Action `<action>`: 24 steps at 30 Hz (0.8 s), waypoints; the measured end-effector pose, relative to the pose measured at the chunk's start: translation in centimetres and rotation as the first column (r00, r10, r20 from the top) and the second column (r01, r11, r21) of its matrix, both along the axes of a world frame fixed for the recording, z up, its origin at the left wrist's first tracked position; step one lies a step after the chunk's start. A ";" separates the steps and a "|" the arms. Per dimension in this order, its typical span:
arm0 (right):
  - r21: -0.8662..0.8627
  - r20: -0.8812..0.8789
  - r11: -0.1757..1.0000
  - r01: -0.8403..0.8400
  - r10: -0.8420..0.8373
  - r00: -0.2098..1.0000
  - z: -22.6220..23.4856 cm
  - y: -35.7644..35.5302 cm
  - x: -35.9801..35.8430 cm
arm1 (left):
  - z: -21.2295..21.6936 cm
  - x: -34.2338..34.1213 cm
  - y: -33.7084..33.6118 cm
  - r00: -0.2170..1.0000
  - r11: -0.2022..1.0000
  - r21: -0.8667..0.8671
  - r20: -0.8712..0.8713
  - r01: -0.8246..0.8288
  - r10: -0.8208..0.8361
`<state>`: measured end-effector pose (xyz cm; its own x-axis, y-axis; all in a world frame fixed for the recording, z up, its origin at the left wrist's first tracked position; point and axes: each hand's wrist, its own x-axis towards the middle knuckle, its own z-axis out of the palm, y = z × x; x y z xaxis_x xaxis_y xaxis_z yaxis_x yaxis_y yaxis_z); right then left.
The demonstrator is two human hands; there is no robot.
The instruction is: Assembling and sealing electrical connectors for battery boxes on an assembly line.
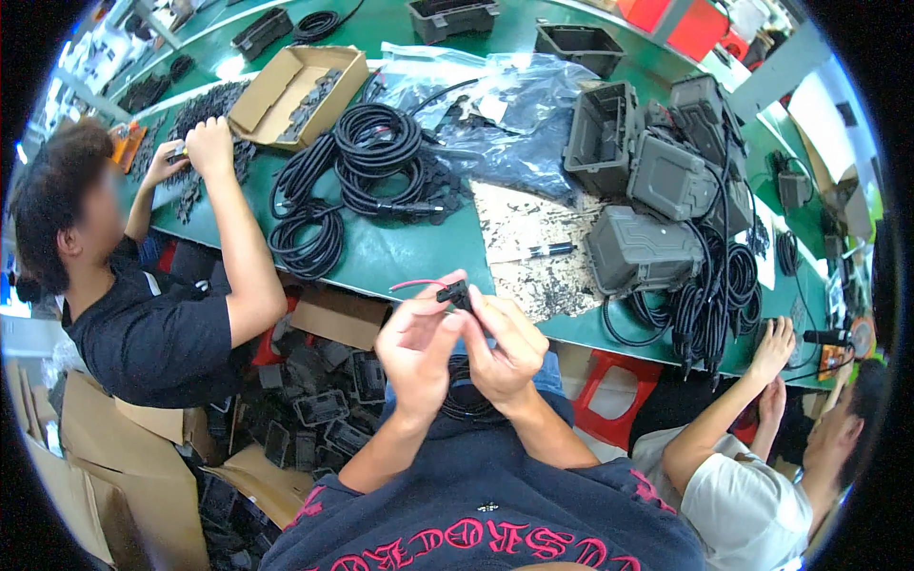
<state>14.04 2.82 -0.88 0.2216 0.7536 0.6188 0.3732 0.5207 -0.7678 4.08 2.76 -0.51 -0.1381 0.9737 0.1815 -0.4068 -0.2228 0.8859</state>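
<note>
Both my hands are raised in front of my chest, close together at the table's near edge. Between my fingertips is a small black plastic part (pixel 456 294) with a thin red wire (pixel 416 284) sticking out to the left. My left hand (pixel 417 350) pinches the part from the left, fingers closed. From the other side my right hand (pixel 505 344) grips it between thumb and fingers. The fingertips partly cover the part, so its exact kind is hard to tell. Below my hands, a coil of black cable (pixel 468 392) rests on my lap.
On the green table (pixel 400 262) lie black cable coils (pixel 376 152), an open carton (pixel 297 95), a clear plastic bag (pixel 509 114) and grey plastic boxes (pixel 645 249). One co-worker (pixel 162 305) sits left, another (pixel 743 476) right. A bin (pixel 319 409) of dark parts stands lower left.
</note>
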 end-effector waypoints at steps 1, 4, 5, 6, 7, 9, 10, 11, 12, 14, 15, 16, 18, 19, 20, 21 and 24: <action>-0.049 -0.024 0.998 -0.024 0.023 0.999 0.4 0.1 0.6 | 0.6 -0.9 0.6 0.995 1.000 -0.015 -0.097 -0.014 0.012; -0.063 -0.087 0.995 -0.071 0.065 0.994 -0.2 0.8 1.9 | 2.8 -1.3 2.9 0.964 0.994 -0.062 -0.254 -0.093 0.075; -0.117 -0.113 0.986 -0.117 0.104 0.988 -0.3 0.6 2.5 | 3.1 -2.2 3.6 0.920 0.998 -0.051 -0.389 0.030 -0.048; -0.170 -0.143 0.972 -0.163 0.140 0.980 -0.5 0.6 3.1 | 3.5 -2.6 4.3 0.842 0.986 -0.058 -0.515 0.154 -0.162; -0.161 -0.199 0.968 -0.195 0.161 0.967 -0.9 0.8 3.7 | 4.9 -2.2 5.4 0.806 0.966 -0.132 -0.533 0.220 -0.257; -0.103 -0.193 0.961 -0.258 0.236 0.953 -0.6 1.3 5.6 | 6.0 -3.8 8.8 0.662 0.707 -0.446 -0.285 0.549 -0.693; -0.059 -0.165 0.942 -0.330 0.316 0.934 -0.3 1.4 6.4 | 6.5 -3.8 10.8 0.513 0.516 -0.518 -0.163 0.682 -0.843; -0.027 -0.155 0.952 -0.306 0.298 0.942 0.0 1.5 7.1 | 7.0 -2.7 12.8 0.460 0.455 -0.526 -0.132 0.718 -0.878; -0.017 -0.161 0.956 -0.292 0.285 0.945 -0.4 1.6 7.9 | 7.4 -1.4 15.1 0.472 0.454 -0.553 -0.122 0.698 -0.873; -0.030 -0.120 0.993 -0.115 0.110 0.987 -2.2 1.7 9.0 | 8.7 2.3 21.2 0.556 0.648 -0.478 -0.339 0.593 -0.759; -0.154 -0.194 0.986 -0.068 0.038 0.980 -2.0 1.4 9.1 | 8.8 4.1 25.1 0.442 0.790 -0.253 -0.715 0.559 -0.541; -0.160 -0.226 0.987 0.026 -0.062 0.972 -3.0 1.6 9.0 | 8.6 6.7 29.4 0.332 0.837 -0.085 -0.893 0.541 -0.305; -0.276 -0.236 0.958 0.083 -0.151 0.960 -3.0 1.6 8.7 | 7.6 10.6 37.9 0.149 0.689 0.408 -0.902 0.599 0.405; -0.273 -0.256 0.958 0.087 -0.160 0.953 -2.9 1.8 8.5 | 6.9 12.4 41.3 0.034 0.590 0.473 -0.798 0.654 0.602; -0.299 -0.261 0.952 0.064 -0.146 0.954 -2.9 2.1 8.3 | 6.3 13.4 44.7 -0.130 0.553 0.434 -0.692 0.711 0.710; -0.328 -0.281 0.943 0.054 -0.152 0.948 -3.0 2.4 8.1 | 5.0 13.9 47.5 -0.215 0.548 0.379 -0.642 0.745 0.736; -0.362 -0.302 0.931 0.052 -0.170 0.938 -3.8 2.5 8.7 | 4.2 18.5 49.6 -0.260 0.505 0.210 -0.659 0.838 0.705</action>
<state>22.70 5.33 -4.66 0.4591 0.8643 0.2056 0.1143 0.1720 -0.9784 22.57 52.41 3.65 0.9386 0.3036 0.1641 0.3450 -0.8403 -0.4182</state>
